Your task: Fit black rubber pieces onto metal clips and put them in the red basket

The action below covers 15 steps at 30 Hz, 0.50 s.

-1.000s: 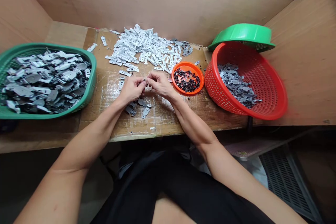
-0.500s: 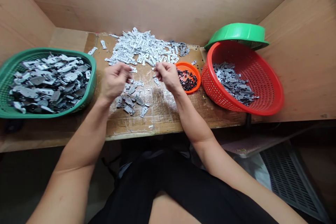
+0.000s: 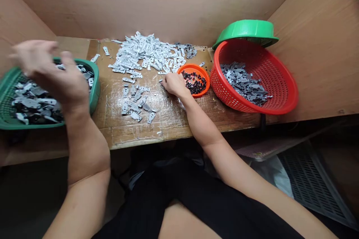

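My left hand (image 3: 57,76) hangs blurred above the dark green, oval plastic basket (image 3: 96,78), thumb apart from the fingers; the grip looks loose, with nothing visible in it. Directly beneath it, shiny silver-and-dark metal assemblies (image 3: 33,102) lie heaped at random, so their order probably does not matter.

My right hand (image 3: 175,84) rests low, fingers bent downward; a small pale piece (image 3: 160,81) shows at the fingertips. Whether I pinch it or only touch beside it, I cannot tell.

Just right of this grip: a round, shallow orange plastic dish (image 3: 208,82) of tiny, dark, glossy bits (image 3: 198,86). Its rim presumably keeps them from scattering. Farther right, the round red perforated basket (image 3: 280,82) tilts towards me, perhaps for easier access to its grey metal pieces (image 3: 246,86).

Beyond the right grip: a pile of flat, whitish metal strips (image 3: 146,50). Left and nearer me: loose grey metal plates (image 3: 135,106), seemingly spread for separate picking.
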Motion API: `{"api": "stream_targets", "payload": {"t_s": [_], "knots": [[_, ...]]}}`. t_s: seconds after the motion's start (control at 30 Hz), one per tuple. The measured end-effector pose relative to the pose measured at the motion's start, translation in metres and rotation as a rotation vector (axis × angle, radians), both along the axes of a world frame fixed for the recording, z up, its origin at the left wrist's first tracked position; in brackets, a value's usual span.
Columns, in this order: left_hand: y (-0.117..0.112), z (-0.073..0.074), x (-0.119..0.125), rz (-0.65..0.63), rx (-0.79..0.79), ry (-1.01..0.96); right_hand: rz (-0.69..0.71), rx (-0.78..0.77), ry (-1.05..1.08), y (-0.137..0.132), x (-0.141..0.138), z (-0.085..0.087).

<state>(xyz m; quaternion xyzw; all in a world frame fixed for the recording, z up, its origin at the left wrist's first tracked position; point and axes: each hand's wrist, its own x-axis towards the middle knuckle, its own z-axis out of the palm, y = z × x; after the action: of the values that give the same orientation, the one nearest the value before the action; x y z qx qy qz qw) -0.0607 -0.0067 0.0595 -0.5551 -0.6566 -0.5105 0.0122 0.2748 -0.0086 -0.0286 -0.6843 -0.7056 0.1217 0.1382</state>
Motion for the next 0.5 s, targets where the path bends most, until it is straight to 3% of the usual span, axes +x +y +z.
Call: {"api": "stream_targets", "payload": {"t_s": [0.03,0.1,0.17,0.27,0.33,0.43,0.5], "knots": [[-0.004,-0.004,0.019,-0.102,0.000,-0.012,0.009,-0.013,-0.048,0.000,-0.005,0.000],[-0.010,-0.018,0.054,-0.500,-0.154,-0.099,0.045,-0.023,-0.095,-0.003,-0.009,0.000],[-0.012,-0.039,0.081,-0.685,-0.359,-0.135,0.090,-0.028,-0.080,-0.005,-0.010,0.001],[-0.007,-0.070,0.101,-0.763,-0.495,-0.152,0.156,-0.031,0.028,-0.009,-0.015,0.001],[-0.002,-0.083,0.103,-0.779,-0.521,-0.156,0.189,-0.015,0.140,-0.011,-0.021,0.001],[0.006,-0.087,0.099,-0.793,-0.549,-0.247,0.247,0.006,0.319,-0.013,-0.020,0.006],[0.009,-0.085,0.093,-0.780,-0.575,-0.369,0.220,0.036,0.397,-0.013,-0.001,0.012]]}}
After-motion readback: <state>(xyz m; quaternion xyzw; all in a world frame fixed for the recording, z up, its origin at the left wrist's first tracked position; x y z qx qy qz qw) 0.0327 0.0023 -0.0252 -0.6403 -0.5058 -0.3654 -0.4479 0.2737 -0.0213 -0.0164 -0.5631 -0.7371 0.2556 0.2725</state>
